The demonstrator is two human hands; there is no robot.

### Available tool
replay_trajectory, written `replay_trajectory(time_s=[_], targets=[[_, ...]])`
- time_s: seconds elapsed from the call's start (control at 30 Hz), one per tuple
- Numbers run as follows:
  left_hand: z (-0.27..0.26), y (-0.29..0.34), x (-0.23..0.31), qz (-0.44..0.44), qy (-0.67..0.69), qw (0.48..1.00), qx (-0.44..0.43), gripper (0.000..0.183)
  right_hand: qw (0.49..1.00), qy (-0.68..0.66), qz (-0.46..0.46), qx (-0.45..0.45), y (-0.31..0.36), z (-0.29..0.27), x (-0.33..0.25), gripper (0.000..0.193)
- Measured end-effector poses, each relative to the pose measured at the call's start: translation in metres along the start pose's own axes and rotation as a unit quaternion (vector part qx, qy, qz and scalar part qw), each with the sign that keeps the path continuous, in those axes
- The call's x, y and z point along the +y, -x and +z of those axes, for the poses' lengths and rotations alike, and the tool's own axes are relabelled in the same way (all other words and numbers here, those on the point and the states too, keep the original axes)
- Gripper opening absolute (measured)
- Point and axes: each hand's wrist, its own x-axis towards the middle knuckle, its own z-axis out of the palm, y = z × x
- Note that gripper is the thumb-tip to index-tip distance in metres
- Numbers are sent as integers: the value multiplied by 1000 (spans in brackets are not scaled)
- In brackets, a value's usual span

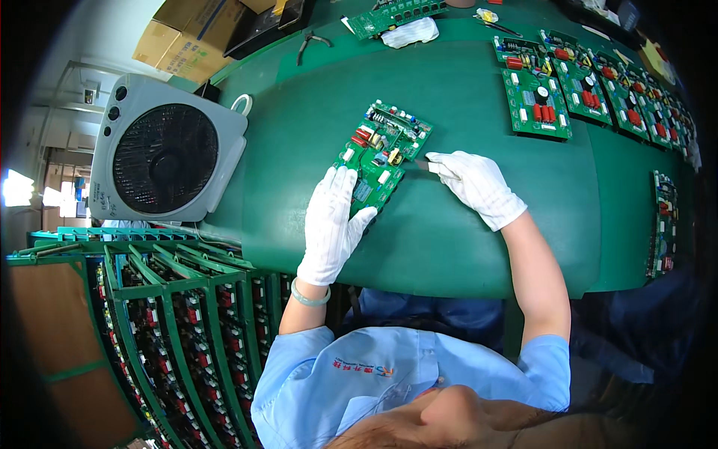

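A green circuit board point(383, 156) lies at a slant on the green mat point(479, 254), carrying red, white and yellow parts. My left hand point(329, 221), in a white glove, grips its near left edge, fingers on top and thumb along the near side. To the right of the board is my gloved right hand point(477, 187), its fingers pinched together. A small, thin, greyish blade-like piece point(422, 165) sticks out from those fingertips toward the board's right edge. Its exact kind is too small to make out.
Several similar circuit boards point(540, 105) line the back right; another board point(662, 224) lies at the right edge. A grey box fan point(164, 161) stands left, above a green rack point(206, 283) full of boards. Cutters point(310, 45), a white cloth item point(410, 33) and a cardboard box point(183, 41) are farther back.
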Motion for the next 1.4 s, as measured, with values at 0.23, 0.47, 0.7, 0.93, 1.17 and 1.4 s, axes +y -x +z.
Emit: replay_trajectory(time_s=[0.23, 0.47, 0.7, 0.93, 1.17, 1.4], targets=[[1, -1, 6, 13, 6, 999, 29, 75, 998, 3, -28, 56, -1, 5, 4, 36], [15, 11, 25, -62, 15, 995, 70, 88, 917, 122, 39, 377, -12, -32, 14, 32], [29, 10, 9, -137, 47, 985, 91, 85, 819, 293, 68, 489, 2, -83, 70, 32], [32, 21, -107, -159, -51, 973, 158, 82, 869, 322, 146, 346, 4, -70, 72, 32], [27, 30, -206, -174, -61, 967, 173, 82, 897, 316, 152, 269, -10, -55, 36, 26], [28, -22, -63, -188, 341, 910, 143, 40, 994, -56, 16, 95, 2, -19, -32, 40]])
